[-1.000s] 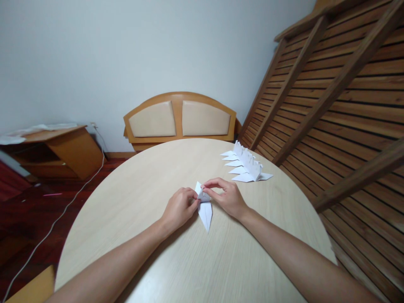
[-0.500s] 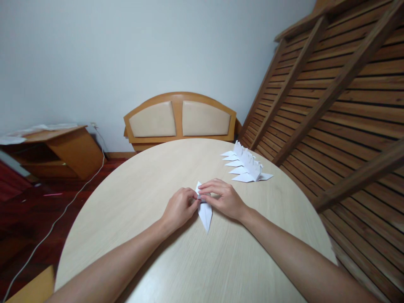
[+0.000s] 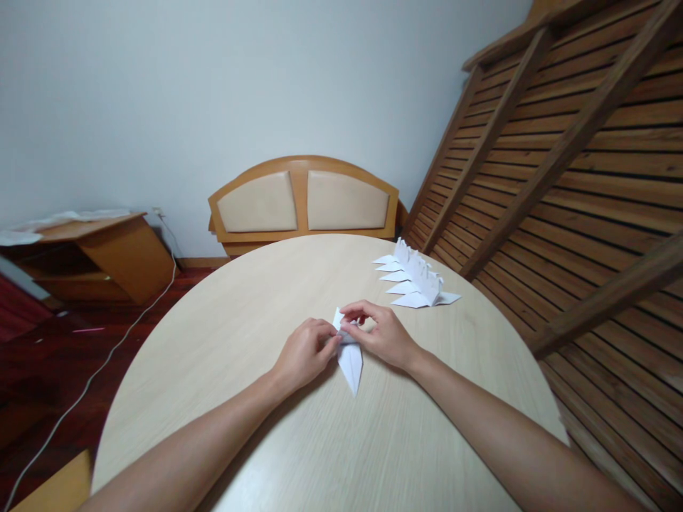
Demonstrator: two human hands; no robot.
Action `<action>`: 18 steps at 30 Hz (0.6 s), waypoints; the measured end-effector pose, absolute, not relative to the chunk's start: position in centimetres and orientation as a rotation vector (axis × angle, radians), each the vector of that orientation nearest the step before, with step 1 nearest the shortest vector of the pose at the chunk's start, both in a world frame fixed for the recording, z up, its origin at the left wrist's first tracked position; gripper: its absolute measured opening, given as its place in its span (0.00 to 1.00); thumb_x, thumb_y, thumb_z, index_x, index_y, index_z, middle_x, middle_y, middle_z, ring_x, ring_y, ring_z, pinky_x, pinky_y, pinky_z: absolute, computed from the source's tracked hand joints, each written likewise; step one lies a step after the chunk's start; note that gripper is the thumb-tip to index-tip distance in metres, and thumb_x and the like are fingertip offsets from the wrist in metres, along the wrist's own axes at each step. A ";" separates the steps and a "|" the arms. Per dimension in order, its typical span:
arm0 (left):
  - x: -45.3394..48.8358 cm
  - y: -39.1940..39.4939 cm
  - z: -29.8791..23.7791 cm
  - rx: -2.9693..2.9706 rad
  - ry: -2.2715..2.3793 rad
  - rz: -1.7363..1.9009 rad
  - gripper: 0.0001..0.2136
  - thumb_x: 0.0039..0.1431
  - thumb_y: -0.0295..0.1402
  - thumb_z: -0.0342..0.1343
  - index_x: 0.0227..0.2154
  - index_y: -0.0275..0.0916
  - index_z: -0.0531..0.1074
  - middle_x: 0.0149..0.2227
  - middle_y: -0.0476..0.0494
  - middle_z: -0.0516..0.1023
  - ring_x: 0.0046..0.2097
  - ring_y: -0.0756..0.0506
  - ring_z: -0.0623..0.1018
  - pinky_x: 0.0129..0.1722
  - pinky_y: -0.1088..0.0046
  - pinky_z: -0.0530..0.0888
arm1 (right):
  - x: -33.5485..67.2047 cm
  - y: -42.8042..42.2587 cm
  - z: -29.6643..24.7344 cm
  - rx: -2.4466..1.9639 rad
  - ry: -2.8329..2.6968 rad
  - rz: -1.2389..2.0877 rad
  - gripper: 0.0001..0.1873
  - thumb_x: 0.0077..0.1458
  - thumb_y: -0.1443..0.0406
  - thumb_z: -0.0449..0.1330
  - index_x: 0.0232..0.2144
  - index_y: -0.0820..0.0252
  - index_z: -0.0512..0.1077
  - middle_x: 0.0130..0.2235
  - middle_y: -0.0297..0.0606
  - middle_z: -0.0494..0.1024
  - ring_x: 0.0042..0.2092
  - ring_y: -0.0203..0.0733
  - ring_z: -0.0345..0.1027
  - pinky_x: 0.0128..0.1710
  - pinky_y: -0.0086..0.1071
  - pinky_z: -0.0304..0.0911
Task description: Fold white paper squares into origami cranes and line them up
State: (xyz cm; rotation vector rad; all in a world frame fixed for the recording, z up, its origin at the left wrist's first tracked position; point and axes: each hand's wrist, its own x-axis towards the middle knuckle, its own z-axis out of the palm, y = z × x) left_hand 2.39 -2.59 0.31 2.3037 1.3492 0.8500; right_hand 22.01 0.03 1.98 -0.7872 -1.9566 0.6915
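A folded white paper crane (image 3: 351, 366) is between my hands over the middle of the table, one pointed wing towards me and the other pointing away. My left hand (image 3: 308, 350) pinches its left end with thumb and forefinger. From the right, my right hand (image 3: 381, 334) grips the upper middle fold with thumb and fingertips. The fingers partly cover the central folds. Beyond my right hand, a row of several similar folded paper cranes (image 3: 419, 277) stands close together on the table, wings spread to the sides.
The round pale wooden table (image 3: 224, 306) fills the foreground. Behind it stands a headboard (image 3: 302, 203) with cream panels. A slatted wooden frame (image 3: 565, 178) leans at the right. On the left are a low desk (image 3: 125, 249) and a white cable (image 3: 114, 348) across the floor.
The paper in my hands has shifted slightly right and towards me. My right hand's fingers have risen and curved more around the central fold. The row of cranes stays in place.
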 end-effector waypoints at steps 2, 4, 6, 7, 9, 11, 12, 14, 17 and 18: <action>2.4 -2.7 0.5 2.315 1.306 0.836 0.11 0.67 0.34 0.51 0.34 0.40 0.78 0.37 0.44 0.81 0.43 0.43 0.76 0.46 0.66 0.70 | 22.3 0.1 2.0 -0.811 -1.972 0.704 0.13 0.57 0.64 0.65 0.46 0.59 0.75 0.37 0.37 0.80 0.37 0.38 0.73 0.39 0.32 0.69; 2.4 -2.7 0.7 2.313 1.270 0.824 0.12 0.68 0.35 0.50 0.35 0.41 0.78 0.38 0.44 0.81 0.44 0.44 0.77 0.46 0.67 0.70 | 22.7 0.1 2.3 -0.816 -2.017 0.701 0.12 0.57 0.64 0.65 0.45 0.59 0.76 0.37 0.37 0.80 0.36 0.37 0.72 0.38 0.32 0.68; 2.3 -2.6 0.8 2.322 1.247 0.814 0.12 0.68 0.35 0.50 0.38 0.41 0.78 0.41 0.44 0.81 0.46 0.43 0.76 0.49 0.66 0.70 | 23.2 0.0 2.9 -0.806 -2.095 0.682 0.10 0.58 0.65 0.64 0.42 0.59 0.77 0.37 0.37 0.80 0.35 0.36 0.71 0.37 0.31 0.67; 2.1 -2.5 0.8 2.330 1.253 0.810 0.12 0.68 0.36 0.50 0.40 0.41 0.78 0.42 0.43 0.80 0.47 0.43 0.76 0.50 0.65 0.70 | 23.4 -0.1 3.3 -0.806 -2.144 0.665 0.08 0.58 0.65 0.64 0.41 0.59 0.77 0.37 0.37 0.79 0.35 0.36 0.71 0.37 0.30 0.66; 1.6 -2.2 0.8 2.339 1.302 0.802 0.12 0.68 0.37 0.50 0.42 0.40 0.78 0.44 0.42 0.80 0.48 0.42 0.76 0.51 0.63 0.70 | 23.8 -0.3 4.1 -0.823 -2.234 0.620 0.07 0.59 0.67 0.63 0.40 0.59 0.78 0.37 0.37 0.79 0.34 0.35 0.70 0.36 0.30 0.65; 0.8 -1.6 0.7 2.340 1.378 0.793 0.13 0.68 0.38 0.49 0.43 0.39 0.77 0.45 0.40 0.80 0.49 0.41 0.76 0.52 0.62 0.71 | 24.3 -0.2 4.9 -0.875 -2.289 0.566 0.07 0.59 0.67 0.62 0.40 0.59 0.78 0.36 0.37 0.79 0.32 0.35 0.70 0.34 0.30 0.64; 0.3 -1.3 0.6 2.345 1.411 0.790 0.13 0.68 0.38 0.49 0.43 0.39 0.77 0.46 0.39 0.79 0.50 0.41 0.76 0.53 0.61 0.71 | 24.6 -0.1 5.3 -0.921 -2.297 0.523 0.08 0.58 0.68 0.62 0.41 0.59 0.77 0.35 0.37 0.79 0.32 0.36 0.70 0.34 0.30 0.63; -0.8 -0.6 0.4 2.373 1.458 0.778 0.13 0.67 0.37 0.50 0.44 0.38 0.77 0.48 0.38 0.78 0.51 0.40 0.75 0.54 0.59 0.70 | 25.4 0.3 5.7 -1.046 -2.288 0.443 0.11 0.57 0.68 0.63 0.44 0.59 0.77 0.32 0.36 0.78 0.32 0.38 0.71 0.33 0.30 0.62; -2.0 0.3 -0.2 2.380 1.525 0.786 0.12 0.66 0.37 0.50 0.43 0.37 0.76 0.49 0.37 0.77 0.53 0.39 0.75 0.56 0.57 0.69 | 27.4 0.7 6.1 -1.226 -2.205 0.350 0.15 0.55 0.67 0.63 0.47 0.58 0.76 0.32 0.36 0.79 0.32 0.40 0.72 0.31 0.30 0.61; -2.3 0.6 -0.4 2.379 1.540 0.790 0.12 0.66 0.37 0.51 0.43 0.37 0.76 0.49 0.36 0.77 0.53 0.39 0.74 0.57 0.57 0.69 | 28.2 0.7 6.2 -1.300 -2.164 0.315 0.16 0.54 0.67 0.62 0.46 0.58 0.76 0.32 0.37 0.79 0.32 0.40 0.72 0.31 0.30 0.60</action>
